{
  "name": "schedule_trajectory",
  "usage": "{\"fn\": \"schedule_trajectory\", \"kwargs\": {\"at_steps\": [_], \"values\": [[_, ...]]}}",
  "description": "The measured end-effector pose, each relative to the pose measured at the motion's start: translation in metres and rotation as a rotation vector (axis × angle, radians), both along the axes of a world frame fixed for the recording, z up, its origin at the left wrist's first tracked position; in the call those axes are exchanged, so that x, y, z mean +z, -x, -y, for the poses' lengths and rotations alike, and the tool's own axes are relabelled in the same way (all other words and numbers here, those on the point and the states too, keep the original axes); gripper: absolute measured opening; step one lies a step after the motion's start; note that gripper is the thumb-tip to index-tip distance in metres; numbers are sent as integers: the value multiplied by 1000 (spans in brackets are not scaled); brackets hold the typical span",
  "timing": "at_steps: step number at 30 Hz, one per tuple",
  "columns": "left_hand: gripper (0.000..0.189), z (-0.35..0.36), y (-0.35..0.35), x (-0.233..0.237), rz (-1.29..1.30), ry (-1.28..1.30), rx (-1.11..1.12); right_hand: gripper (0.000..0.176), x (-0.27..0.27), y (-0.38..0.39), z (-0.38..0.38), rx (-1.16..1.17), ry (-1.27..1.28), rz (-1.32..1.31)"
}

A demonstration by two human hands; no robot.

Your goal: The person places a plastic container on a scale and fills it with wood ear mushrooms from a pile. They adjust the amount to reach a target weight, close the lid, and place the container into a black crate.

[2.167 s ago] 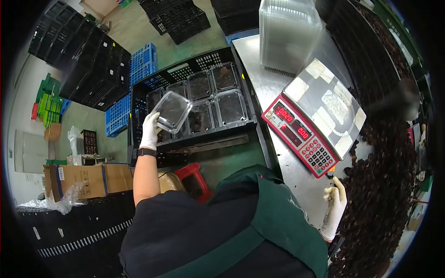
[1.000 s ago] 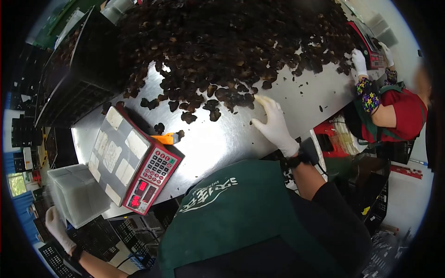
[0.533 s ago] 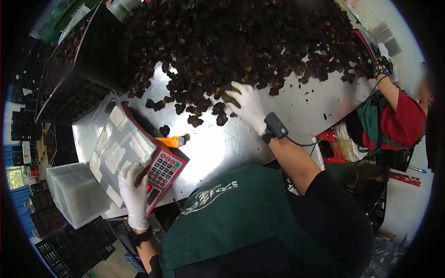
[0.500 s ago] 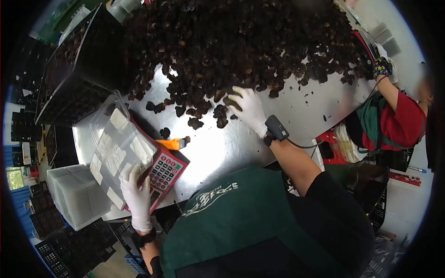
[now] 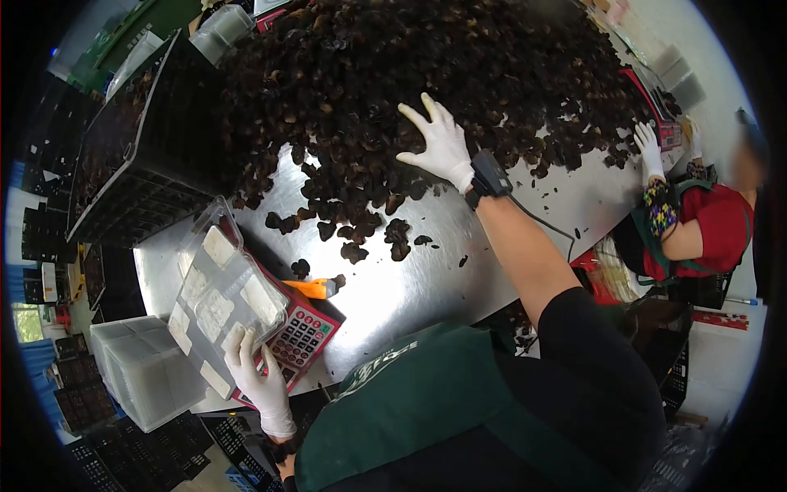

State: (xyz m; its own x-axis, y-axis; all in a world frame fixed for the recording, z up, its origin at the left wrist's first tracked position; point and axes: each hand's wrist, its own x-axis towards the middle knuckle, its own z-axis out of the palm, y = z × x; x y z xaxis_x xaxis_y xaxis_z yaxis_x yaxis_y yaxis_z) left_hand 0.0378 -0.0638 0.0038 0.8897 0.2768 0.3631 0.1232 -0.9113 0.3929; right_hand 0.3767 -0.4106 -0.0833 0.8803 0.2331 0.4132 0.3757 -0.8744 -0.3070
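Dark, crinkled pieces (image 5: 352,98) lie on the desk (image 5: 393,291) and in a black crate (image 5: 176,156); a clear, glossy tray (image 5: 252,299) sits open on the scale (image 5: 307,338). The left grip (image 5: 261,385) half-curls at the tray's edge, hold unclear; the right grip (image 5: 447,154) spreads wide, empty.

Glare whitens the metal table (image 5: 410,299); curved edges darken to black.

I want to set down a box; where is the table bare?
Mostly bare: the table between the near scale, the dark heap and the apron; also, speckled, between the right forearm and co-worker. Crowded: the far side; the scale, under a clear container.
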Motion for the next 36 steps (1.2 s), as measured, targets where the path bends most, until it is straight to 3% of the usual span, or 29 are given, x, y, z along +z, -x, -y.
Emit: {"fn": "schedule_trajectory", "kwargs": {"at_steps": [1,6,12,14,16,20,22,24,28,29,34,36], "values": [[43,0,0,0,1,-4,1,84,3,-3,-5,-7,77,-159],[42,-2,3,-3,25,33,8,51,-19,-17,-5,65,-26,-49],[46,-12,16,11,76,28,19,29,-2,-36,6,63,-146,-193],[49,-19,20,17,61,2,38,37,2,-53,12,-6,-316,-224],[48,-28,17,15,132,-28,86,39,19,-62,13,0,-527,-452],[42,-36,8,8,155,13,148,20,69,-37,-3,59,-1095,-938],[40,-41,12,-4,104,132,103,16,88,-18,-23,120,-1184,-989],[38,-35,13,-5,101,94,127,18,91,-9,-46,229,-1267,-1087],[40,-27,11,-7,182,84,159,19,122,31,-113,492,-1198,-1287],[40,-26,11,-7,188,113,168,17,131,43,-133,491,-1152,-1296],[52,-22,12,-6,168,181,230,18,162,84,-223,924,-848,-1242],[61,-21,9,1,210,192,240,20,173,101,-245,871,-825,-1411]]}}
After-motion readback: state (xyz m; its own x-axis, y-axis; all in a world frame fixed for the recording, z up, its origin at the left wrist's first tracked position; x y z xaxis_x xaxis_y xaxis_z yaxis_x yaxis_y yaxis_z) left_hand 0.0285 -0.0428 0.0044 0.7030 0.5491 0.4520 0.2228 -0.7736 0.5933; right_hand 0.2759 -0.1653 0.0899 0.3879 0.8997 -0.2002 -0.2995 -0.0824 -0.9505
